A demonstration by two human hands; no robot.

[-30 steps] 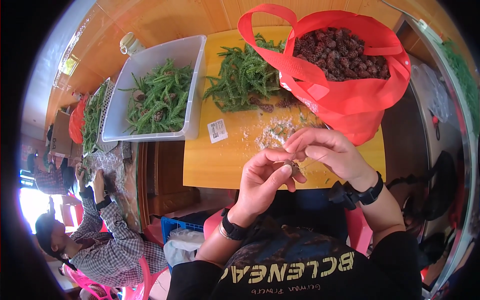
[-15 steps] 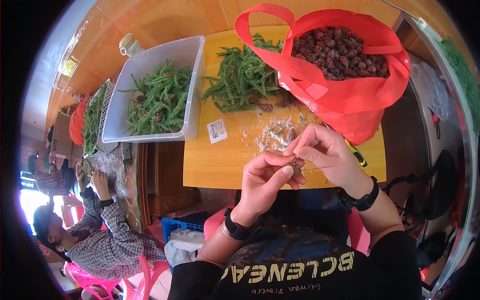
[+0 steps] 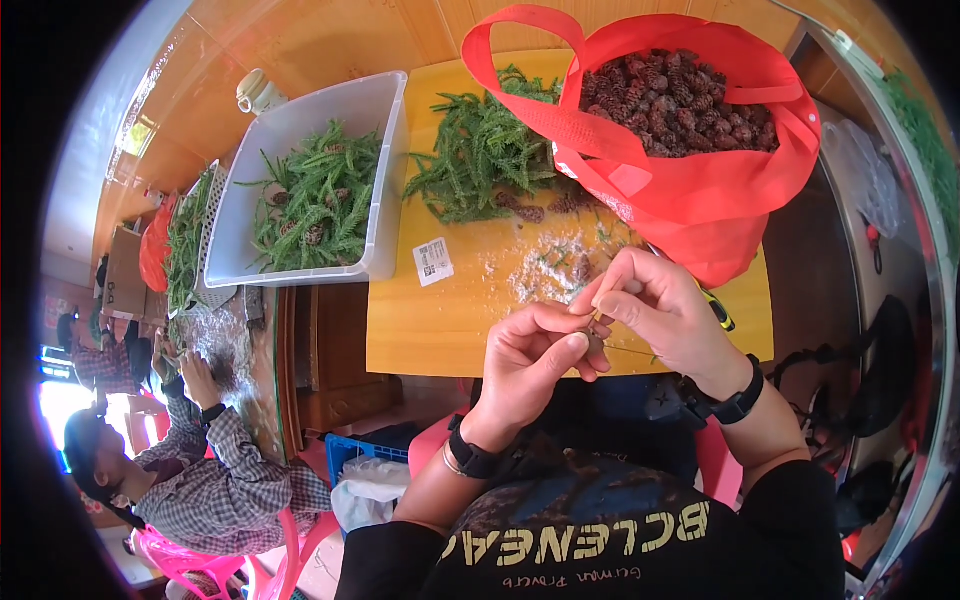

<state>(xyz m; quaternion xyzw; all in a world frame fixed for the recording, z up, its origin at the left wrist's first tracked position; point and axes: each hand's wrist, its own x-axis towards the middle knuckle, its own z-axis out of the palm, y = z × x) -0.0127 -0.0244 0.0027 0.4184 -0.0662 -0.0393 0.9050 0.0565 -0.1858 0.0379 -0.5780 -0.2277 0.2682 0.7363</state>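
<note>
One grip, the left hand [image 3: 540, 345], clamps a small cone [image 3: 595, 341], seemingly steadying it while the right hand [image 3: 655, 308] pinches wire [image 3: 628, 350]

The person wears a black shirt [image 3: 700, 560] with short, plain sleeves [image 3: 790, 510]. Bold pale-yellow lettering [image 3: 575, 543] crosses its front, beside a brown-and-blue print [image 3: 570, 490]. Black straps circle both wrists, the right strap [image 3: 740, 392] apparently bearing a boxy dark piece [image 3: 680, 400]; a thin bracelet [image 3: 452, 461] adjoins the left strap [image 3: 475, 456].
</note>
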